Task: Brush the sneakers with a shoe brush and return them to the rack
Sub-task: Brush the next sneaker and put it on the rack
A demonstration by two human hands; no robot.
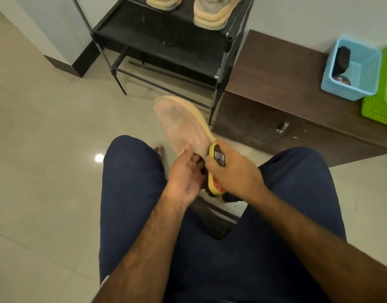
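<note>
While the left hand (183, 173) gripped the sneaker (179, 123) near its heel and the right hand (236, 171) clasped the brush (213, 184), a hard stroke could have knocked it loose.

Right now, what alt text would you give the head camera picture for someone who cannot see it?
A person's left hand holds a pale sneaker over a tiled floor while the right hand grips a yellow brush against it. Beyond stands a black rack with two more sneakers, beside a brown cabinet bearing a blue basket and a green basket.
</note>
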